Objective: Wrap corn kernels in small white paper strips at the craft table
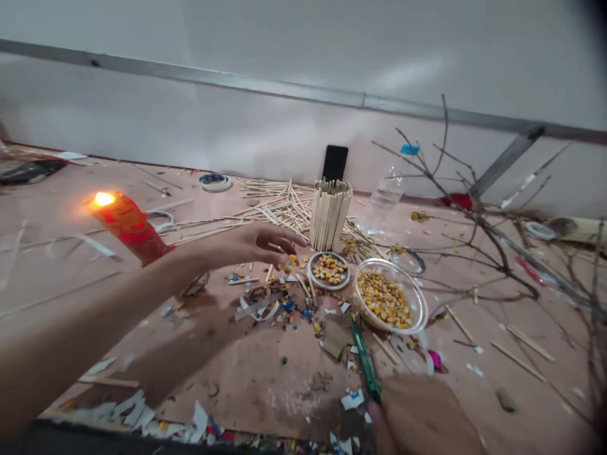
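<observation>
My left hand [265, 246] reaches out over the table with its fingers stretched and apart, palm sideways, just left of a small round lid [329, 270] holding corn kernels. Below it lies a litter of paper scraps and short sticks [279, 303]. My right hand [420, 414] is at the bottom edge, blurred, closed round the end of a thin green tool [365, 360] that points up toward a clear bowl of corn kernels [389, 303]. A lit red candle [129, 226] stands tilted behind my left forearm.
An upright bundle of wooden sticks [331, 215] stands behind the lid, with loose sticks [270, 212] spread to its left. A dark phone [335, 162] leans on the wall. A plastic bottle [386, 193] and a bare branch [478, 221] occupy the right side. Tape rolls [214, 182] lie about.
</observation>
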`<action>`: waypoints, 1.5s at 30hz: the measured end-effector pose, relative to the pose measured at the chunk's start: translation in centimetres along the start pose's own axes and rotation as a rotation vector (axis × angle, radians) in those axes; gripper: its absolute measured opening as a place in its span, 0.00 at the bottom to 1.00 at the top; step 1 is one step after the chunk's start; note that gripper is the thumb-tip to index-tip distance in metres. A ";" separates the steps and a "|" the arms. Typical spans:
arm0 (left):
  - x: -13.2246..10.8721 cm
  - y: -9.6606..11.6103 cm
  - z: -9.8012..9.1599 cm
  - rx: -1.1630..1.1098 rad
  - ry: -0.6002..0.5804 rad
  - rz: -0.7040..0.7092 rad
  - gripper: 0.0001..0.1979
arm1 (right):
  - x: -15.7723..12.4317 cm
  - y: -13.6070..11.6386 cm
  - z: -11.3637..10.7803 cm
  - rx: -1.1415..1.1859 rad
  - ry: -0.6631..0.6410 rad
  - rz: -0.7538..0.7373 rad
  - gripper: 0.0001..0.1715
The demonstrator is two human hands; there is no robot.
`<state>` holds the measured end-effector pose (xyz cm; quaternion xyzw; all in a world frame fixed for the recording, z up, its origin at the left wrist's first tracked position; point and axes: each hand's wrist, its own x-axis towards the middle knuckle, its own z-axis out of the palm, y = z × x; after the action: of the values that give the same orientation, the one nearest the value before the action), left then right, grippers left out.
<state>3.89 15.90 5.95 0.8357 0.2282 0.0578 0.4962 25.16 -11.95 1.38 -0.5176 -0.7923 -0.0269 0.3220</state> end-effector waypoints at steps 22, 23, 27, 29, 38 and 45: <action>-2.4 -1.1 6.2 -0.710 0.025 -0.025 0.14 | 8.1 0.7 4.7 0.310 -0.089 0.208 0.03; -2.5 -1.1 6.3 -0.712 0.027 -0.034 0.14 | 8.0 0.8 4.7 0.299 -0.059 0.206 0.02; -2.9 -0.9 7.0 -0.709 0.051 -0.061 0.14 | 7.7 0.8 5.0 0.222 0.008 0.161 0.04; -3.1 -0.9 7.3 -0.678 0.074 -0.050 0.13 | 7.6 0.8 5.2 0.187 0.001 0.151 0.05; -3.6 -0.1 8.1 -0.479 0.173 0.060 0.10 | 7.1 0.2 5.5 -0.014 0.037 0.030 0.10; -3.9 -0.2 8.8 -0.428 0.215 0.068 0.07 | 7.1 0.2 5.4 0.023 0.037 0.069 0.05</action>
<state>3.25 7.20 1.90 0.7075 0.2343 0.2102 0.6327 20.84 -4.11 0.86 -0.5401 -0.7683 -0.0162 0.3432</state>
